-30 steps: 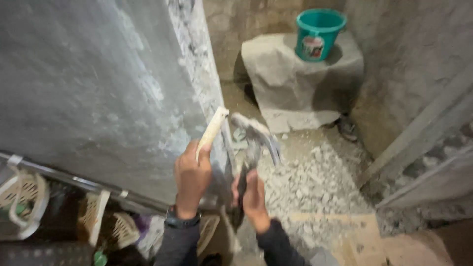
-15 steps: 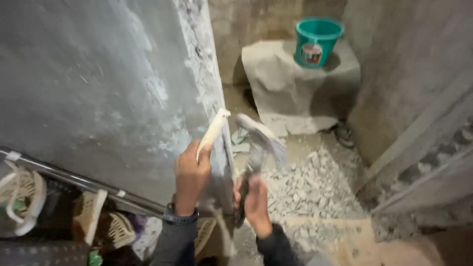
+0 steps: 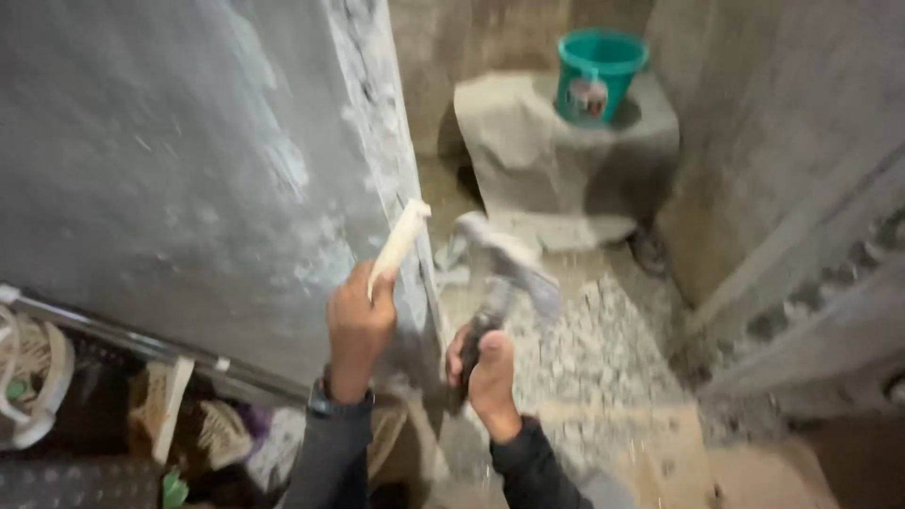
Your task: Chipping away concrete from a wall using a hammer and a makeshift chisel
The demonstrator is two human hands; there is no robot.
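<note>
Pale steel-grey chisel (image 3: pixel 398 245), dusted white, stands tilted against the edge of the plastered wall (image 3: pixel 189 188), its tip hidden behind the left hand (image 3: pixel 358 325). I note that hand's grip is a full fist around the lower shaft, the struck end standing clear above it. The right hand (image 3: pixel 485 368) wraps a dark handle low down; the hammer (image 3: pixel 504 259) above it is smeared by motion blur, just beside the chisel's top, contact not resolvable.

Handling, as I judge it: the chisel is rigid and dense, and its dust coating would make it slippery, so a hold well below the struck end keeps fingers clear. The hammer looks head-heavy; a hold near the handle's end gives swing, at some cost in control.

Surroundings: rubble (image 3: pixel 603 349) of broken plaster covers the floor. A teal bucket (image 3: pixel 596 71) sits on a grey block (image 3: pixel 556 151) in the far corner, well apart. A metal rail (image 3: pixel 141 344) crosses lower left, with baskets (image 3: pixel 33 377) beneath.
</note>
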